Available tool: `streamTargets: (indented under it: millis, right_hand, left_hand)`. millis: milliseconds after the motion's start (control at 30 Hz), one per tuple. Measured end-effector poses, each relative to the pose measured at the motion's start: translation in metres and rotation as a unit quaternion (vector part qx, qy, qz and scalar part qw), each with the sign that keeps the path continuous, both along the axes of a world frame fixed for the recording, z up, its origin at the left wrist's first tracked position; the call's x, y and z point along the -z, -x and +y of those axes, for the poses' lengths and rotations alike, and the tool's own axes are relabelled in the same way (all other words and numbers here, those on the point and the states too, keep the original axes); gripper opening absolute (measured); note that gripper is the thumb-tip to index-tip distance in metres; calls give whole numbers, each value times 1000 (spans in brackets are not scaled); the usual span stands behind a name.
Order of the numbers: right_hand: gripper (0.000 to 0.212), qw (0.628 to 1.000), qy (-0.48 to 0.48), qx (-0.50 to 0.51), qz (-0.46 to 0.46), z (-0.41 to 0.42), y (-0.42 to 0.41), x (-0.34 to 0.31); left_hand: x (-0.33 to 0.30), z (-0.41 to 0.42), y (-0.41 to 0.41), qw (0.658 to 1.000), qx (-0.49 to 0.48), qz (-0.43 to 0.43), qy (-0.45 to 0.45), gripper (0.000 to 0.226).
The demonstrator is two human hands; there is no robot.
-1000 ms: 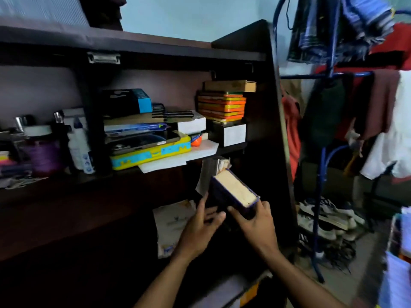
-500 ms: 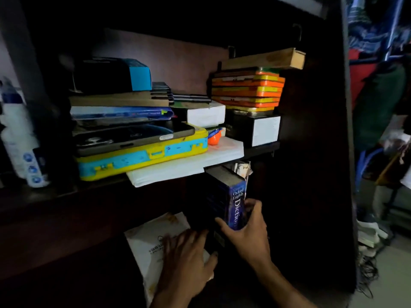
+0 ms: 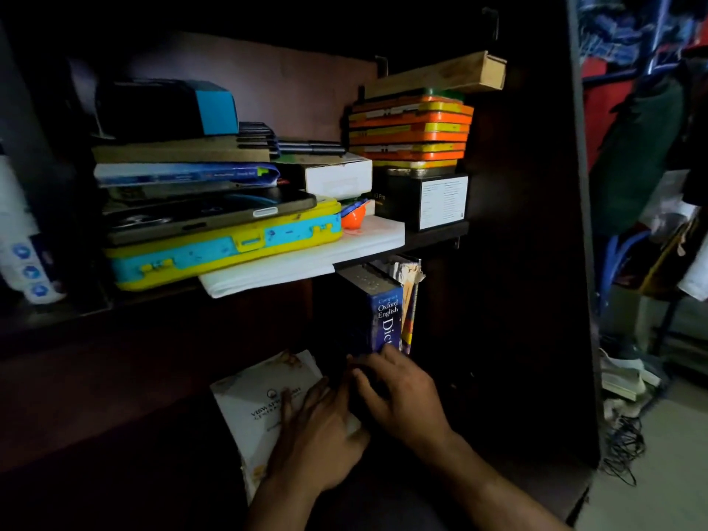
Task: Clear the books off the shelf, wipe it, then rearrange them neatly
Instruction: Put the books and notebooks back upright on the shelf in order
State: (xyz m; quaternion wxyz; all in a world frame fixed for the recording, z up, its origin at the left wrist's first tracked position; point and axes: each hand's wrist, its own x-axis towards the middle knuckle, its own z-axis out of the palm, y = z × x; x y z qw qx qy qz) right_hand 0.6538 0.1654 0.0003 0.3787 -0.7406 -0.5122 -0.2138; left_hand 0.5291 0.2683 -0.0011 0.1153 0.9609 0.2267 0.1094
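Standing upright, thick blue dictionary (image 3: 387, 320) with white spine lettering.

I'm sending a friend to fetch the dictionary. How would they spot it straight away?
Look in the dark wooden bookcase, in the lower compartment under the shelf with the yellow and turquoise plastic case. There the thick blue hardback dictionary stands upright beside thinner, tattered books. Only it has "Oxford English" in white on its spine.
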Motion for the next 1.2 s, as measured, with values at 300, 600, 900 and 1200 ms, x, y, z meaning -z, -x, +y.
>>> streamTargets:
  millis: [300, 600, 900, 1200]
  right_hand:
    - [64, 978, 205, -17, 26, 15, -1, 1]
    - [58, 894, 408, 74, -173, 63, 9, -34]
    - [57, 839, 490, 141, -188, 71, 0, -25]
    - [44, 969, 237, 4, 72, -22, 25, -50]
  left_hand:
    - [6, 3, -3, 1000, 0, -4, -1, 84]
    - [7, 6, -4, 999, -35, -38, -17, 80]
    - [7, 7, -3, 999, -34, -38, -5, 82]
    - [-11, -6, 1, 998, -46, -22, -36, 113]
